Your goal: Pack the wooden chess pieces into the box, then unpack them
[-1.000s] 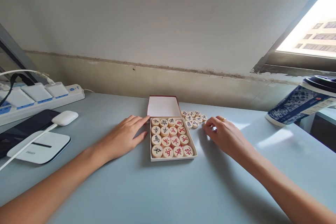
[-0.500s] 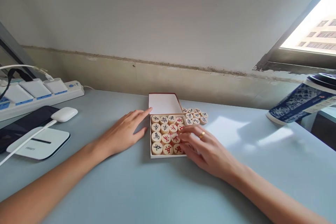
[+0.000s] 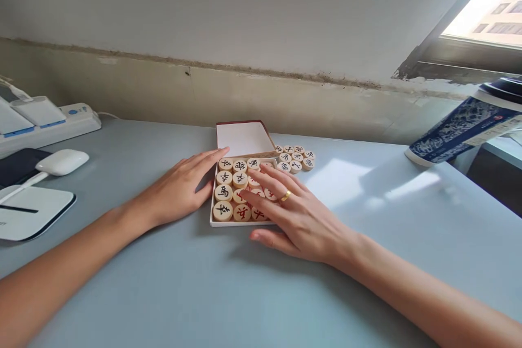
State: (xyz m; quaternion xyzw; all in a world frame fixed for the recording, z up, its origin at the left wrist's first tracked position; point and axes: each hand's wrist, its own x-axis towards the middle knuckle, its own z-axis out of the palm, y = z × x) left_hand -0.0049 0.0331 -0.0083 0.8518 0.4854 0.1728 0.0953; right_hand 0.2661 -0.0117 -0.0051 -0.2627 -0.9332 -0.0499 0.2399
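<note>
A shallow white box (image 3: pixel 212 216) holds round Chinese chess pieces (image 3: pixel 223 210), some marked in black and some in red. Its lid (image 3: pixel 242 138), white inside with a dark red edge, lies folded back behind it. My left hand (image 3: pixel 179 187) rests along the box's left side, fingers stretched out, its index fingertip at the lid's lower left corner. Over the box's right part spreads my right hand (image 3: pixel 297 212), wearing a gold ring, fingers apart and hiding several pieces. Beyond the box's back right corner lies a group of loose black-marked pieces (image 3: pixel 297 156).
A blue patterned paper cup (image 3: pixel 465 125) with a dark lid stands at the right. On the left are a power strip (image 3: pixel 79 117) with white plugs, a white earbud case (image 3: pixel 62 162), a dark phone (image 3: pixel 20 166) and a white charging pad (image 3: pixel 44 212). A wall runs behind the desk.
My right hand has opened out and moved left over the red-marked pieces. My left hand stays by the box. The whole view has shifted, so things sit further left and higher.
</note>
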